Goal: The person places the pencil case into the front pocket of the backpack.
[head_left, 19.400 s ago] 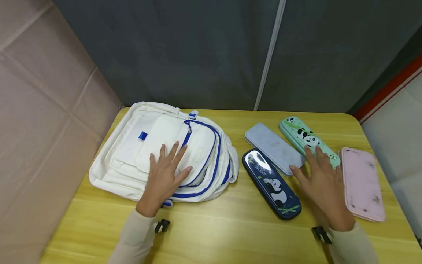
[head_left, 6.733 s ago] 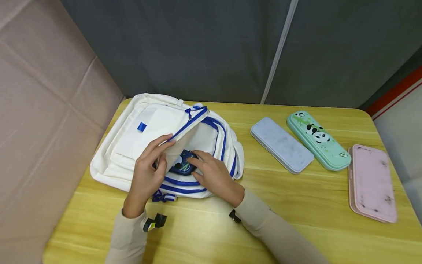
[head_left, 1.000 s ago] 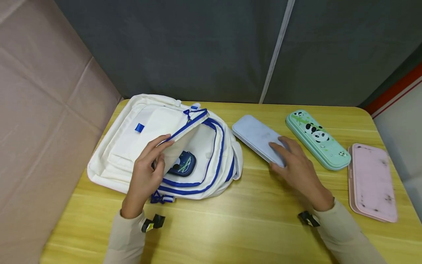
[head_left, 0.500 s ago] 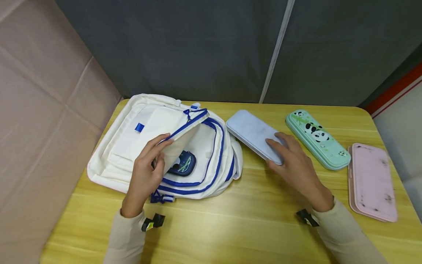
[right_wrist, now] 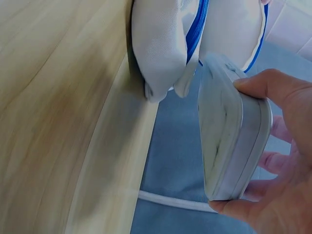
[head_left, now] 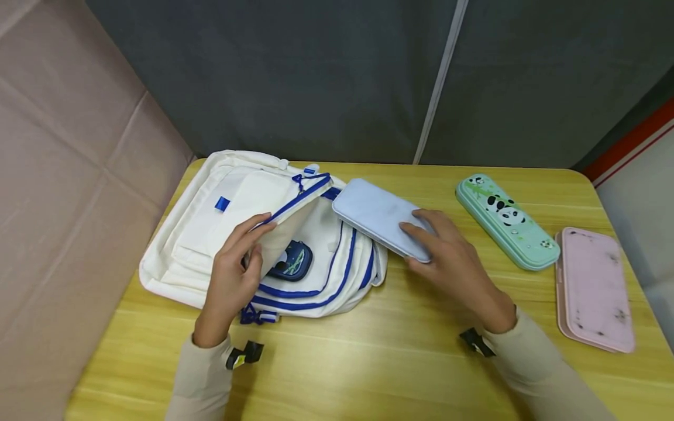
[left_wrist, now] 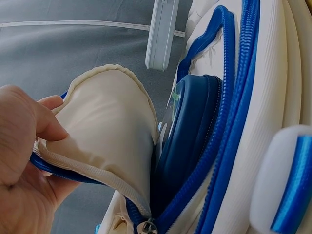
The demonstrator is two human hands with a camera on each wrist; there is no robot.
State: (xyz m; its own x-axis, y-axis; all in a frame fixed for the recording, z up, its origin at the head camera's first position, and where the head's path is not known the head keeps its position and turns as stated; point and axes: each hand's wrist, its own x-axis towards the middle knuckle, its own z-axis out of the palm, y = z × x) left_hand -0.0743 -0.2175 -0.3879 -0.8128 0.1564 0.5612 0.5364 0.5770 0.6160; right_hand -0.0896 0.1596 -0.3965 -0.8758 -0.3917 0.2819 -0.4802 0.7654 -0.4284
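A white backpack (head_left: 210,234) with blue trim lies at the left, its front pocket unzipped. The left hand (head_left: 231,280) pinches the pocket flap (left_wrist: 107,117) and lifts it away. Inside the pocket sits a dark blue panda case (head_left: 296,261), partly covered by the flap in the head view. The right hand (head_left: 453,266) grips the near right end of a pale blue-grey case (head_left: 376,213), thumb on one side and fingers on the other. In the right wrist view this case (right_wrist: 226,131) is off the table, and in the head view its far end overlaps the backpack's right edge.
A green panda case (head_left: 508,222) and a pink case (head_left: 595,289) lie close together on the right of the wooden table (head_left: 337,374). A dark curtain (head_left: 316,82) hangs behind the table, and pale cloth (head_left: 79,175) covers the left side.
The right hand has carried the pale blue-grey case leftward from the table to the backpack's right edge. The left hand still holds the flap in nearly the same place.
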